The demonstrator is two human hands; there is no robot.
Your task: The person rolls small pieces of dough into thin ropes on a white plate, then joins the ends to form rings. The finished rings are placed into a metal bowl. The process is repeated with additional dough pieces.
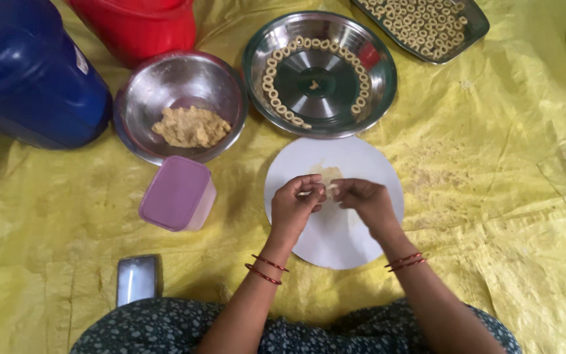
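**Thin dough strip pinched between two hands over a white board**

Small pale dough strip (pixel 321 191) held above round white board (pixel 361 164), pinched by fingertips of left hand (pixel 294 206) and right hand (pixel 365 202), both closed on it. Beyond: steel plate (pixel 257 72) ringed with dough loops, bowl (pixel 132 98) of dough, lilac lidded box (pixel 177 192), yellow sheet (pixel 506 196) (floor covering). Likely risk: strip tearing if pulled too hard.
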